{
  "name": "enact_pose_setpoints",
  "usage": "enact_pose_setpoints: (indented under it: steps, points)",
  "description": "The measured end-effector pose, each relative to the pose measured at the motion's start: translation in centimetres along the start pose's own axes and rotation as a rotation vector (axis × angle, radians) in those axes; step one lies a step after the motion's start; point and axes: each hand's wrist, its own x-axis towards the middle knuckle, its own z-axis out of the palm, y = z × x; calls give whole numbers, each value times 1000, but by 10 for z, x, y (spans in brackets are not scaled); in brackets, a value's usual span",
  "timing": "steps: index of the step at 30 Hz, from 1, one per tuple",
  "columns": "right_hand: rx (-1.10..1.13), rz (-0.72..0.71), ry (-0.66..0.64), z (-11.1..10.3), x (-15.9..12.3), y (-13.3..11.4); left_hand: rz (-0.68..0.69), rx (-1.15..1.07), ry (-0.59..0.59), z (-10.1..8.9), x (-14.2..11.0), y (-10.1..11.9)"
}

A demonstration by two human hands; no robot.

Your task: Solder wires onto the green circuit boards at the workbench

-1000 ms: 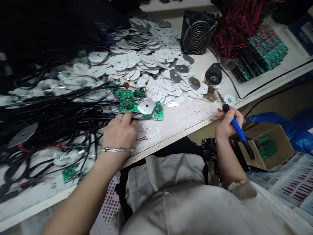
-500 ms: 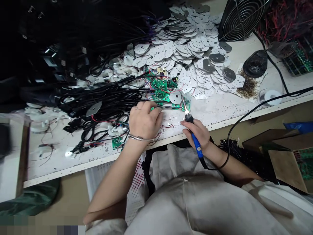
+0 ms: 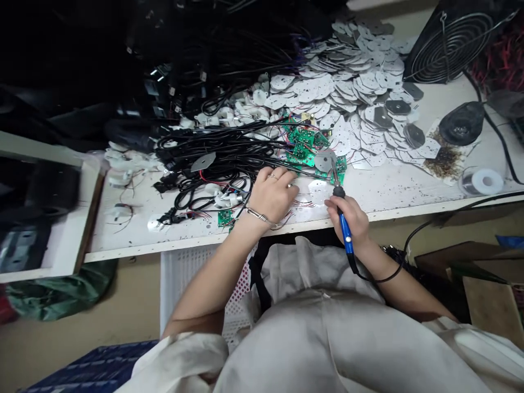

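My right hand (image 3: 352,218) is closed round the blue handle of a soldering iron (image 3: 345,232), whose tip points up and away over the green circuit boards (image 3: 303,144). A grey-white disc plate (image 3: 325,160) lies beside the iron's tip, on the boards. My left hand (image 3: 275,194) rests at the near edge of the bundled black cables (image 3: 216,144), fingers curled down. What its fingertips pinch, if anything, is hidden beneath them. Thin red wires (image 3: 301,204) lie just right of this hand.
Flat white plates (image 3: 347,82) are heaped at the back, near a black fan (image 3: 450,46). A dark iron stand (image 3: 462,123) and a solder spool (image 3: 485,181) are at the right. White motor-like parts (image 3: 131,158) lie left. The table's front edge (image 3: 135,250) runs before me.
The view has shifted left, so the bench appears further right. The iron's tip now stands close against the disc plate's right side. My left hand has barely moved on the bench.
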Motion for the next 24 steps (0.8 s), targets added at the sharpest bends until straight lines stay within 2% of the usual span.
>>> enact_pose_setpoints:
  steps: [5, 8, 12, 14, 17, 20, 24]
  points:
    - [-61, -52, -3, 2, -3, 1, -9, -134, 77, -4, -11, -2]
    - [-66, -84, -5, -1, -3, 0, -39, -186, 79, -6, -20, -2]
    - [-22, -153, 45, -6, 1, -5, -43, -264, 128, -7, -27, -4]
    - [-3, -164, 78, -5, 5, -8, -94, -327, 201, -9, -28, -8]
    - [-2, -138, 90, 1, 9, -10, -252, -328, 280, -14, -20, -15]
    - [-28, -126, 68, 8, 9, -9, -343, -200, 191, -16, -4, -16]
    - [-50, -117, 67, 12, 6, -6, -345, -5, 13, -10, 18, -8]
